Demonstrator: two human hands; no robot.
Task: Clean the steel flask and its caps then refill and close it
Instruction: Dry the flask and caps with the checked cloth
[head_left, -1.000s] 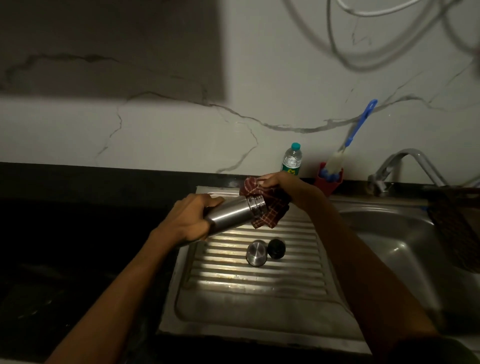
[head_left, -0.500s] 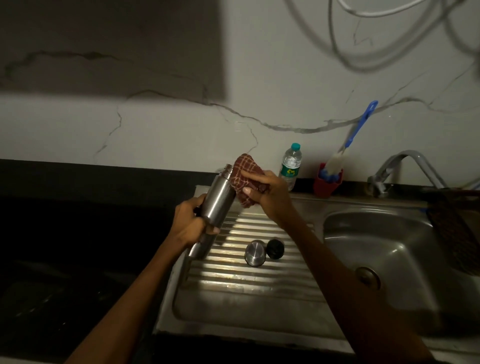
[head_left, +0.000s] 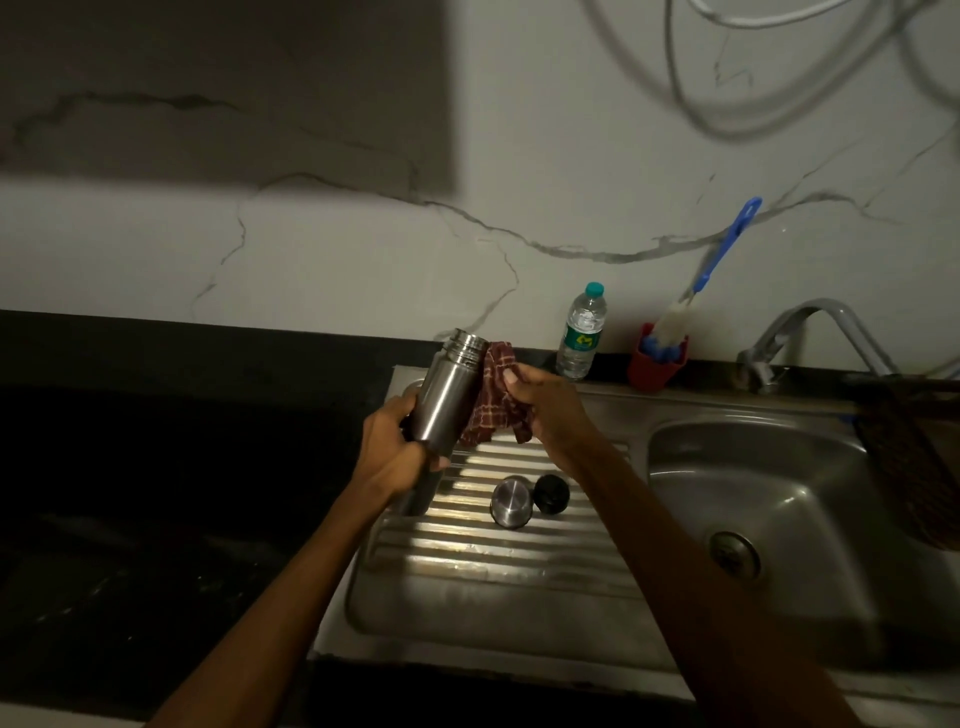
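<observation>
Above the draining board (head_left: 498, 551), left hand (head_left: 397, 449) gripping the flask (head_left: 447, 400), right hand (head_left: 540, 405) clutching the cloth (head_left: 493, 405) should wipe firmly downward

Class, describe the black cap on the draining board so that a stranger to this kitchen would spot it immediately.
Start at the ribbed steel draining board left of the sink basin. Near its middle two small round caps lie side by side, touching. The black plastic cap is the right-hand one, nearer the basin, dull and dark beside the shiny steel cup-shaped cap.
</observation>
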